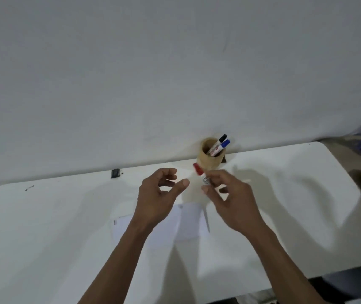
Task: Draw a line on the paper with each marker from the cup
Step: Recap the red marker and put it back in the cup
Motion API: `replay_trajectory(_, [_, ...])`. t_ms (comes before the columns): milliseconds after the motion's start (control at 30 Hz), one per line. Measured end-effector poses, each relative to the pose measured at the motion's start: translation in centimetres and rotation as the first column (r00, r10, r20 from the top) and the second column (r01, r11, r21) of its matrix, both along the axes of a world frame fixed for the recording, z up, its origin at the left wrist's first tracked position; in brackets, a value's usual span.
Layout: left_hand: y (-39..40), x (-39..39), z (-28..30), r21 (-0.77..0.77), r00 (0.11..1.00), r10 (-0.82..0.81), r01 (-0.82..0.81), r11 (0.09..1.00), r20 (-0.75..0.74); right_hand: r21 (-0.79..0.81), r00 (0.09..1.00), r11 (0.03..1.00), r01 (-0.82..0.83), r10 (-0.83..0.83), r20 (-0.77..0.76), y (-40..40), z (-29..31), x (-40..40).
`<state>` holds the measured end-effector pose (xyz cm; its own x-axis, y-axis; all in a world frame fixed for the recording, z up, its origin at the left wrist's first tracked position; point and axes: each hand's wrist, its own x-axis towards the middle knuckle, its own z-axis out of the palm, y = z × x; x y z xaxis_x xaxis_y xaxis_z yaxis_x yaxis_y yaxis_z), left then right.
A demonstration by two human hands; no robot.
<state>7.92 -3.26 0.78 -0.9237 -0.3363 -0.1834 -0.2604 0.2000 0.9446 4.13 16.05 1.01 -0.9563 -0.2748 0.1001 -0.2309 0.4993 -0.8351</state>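
The right hand point(227, 194) is holding a red marker point(201, 173) in its fingers, up above the table. The marker is leaning, with its red cap pointing up and to the left, toward the cup, and its other end going down into the fingers. The left hand point(157, 194) is holding nothing; its fingers are curling loosely and its thumb is sticking out toward the marker. Under both hands a flat white paper point(188, 222) is lying on the smooth white table point(43, 227). Behind the hands a round tan cup point(211, 157) is standing by the wall. A black marker point(220, 141) and a blue marker point(223, 145) are leaning in it, caps pointing up and right.
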Motion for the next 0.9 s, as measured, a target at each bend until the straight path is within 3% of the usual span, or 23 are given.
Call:
replay_trajectory(200, [4.5,-6.0,-2.1,-0.14,1.0,0.022,-0.02,0.99,0.011,-0.35,0.964,0.907,0.236,-0.263,-0.031,2.7,1.9,-6.6])
replay_trajectory(300, [6.0,-9.1,-3.4,-0.21,0.999,0.032,-0.032,0.977,-0.001,-0.422,0.945,0.863,0.276,-0.324,-0.046,2.8,1.9,-9.8])
replay_trajectory(467, [7.5,-12.0,-5.3,-0.269,1.0,0.009,-0.003,0.963,0.021,-0.409,0.936,0.868,0.282,-0.342,-0.08,2.1,0.6,-13.2])
replay_trajectory(667, [8.8,-13.1,-5.3,-0.297,0.994,-0.028,-0.004,0.955,-0.104,-0.298,0.951,0.92,0.253,-0.293,-0.095,1.1,-1.4,-15.1])
replay_trajectory(900, [8.7,-13.2,-5.9,-0.284,0.992,-0.006,-0.031,0.958,-0.128,-0.178,0.962,0.95,0.255,-0.269,-0.057,0.5,-3.7,-16.3])
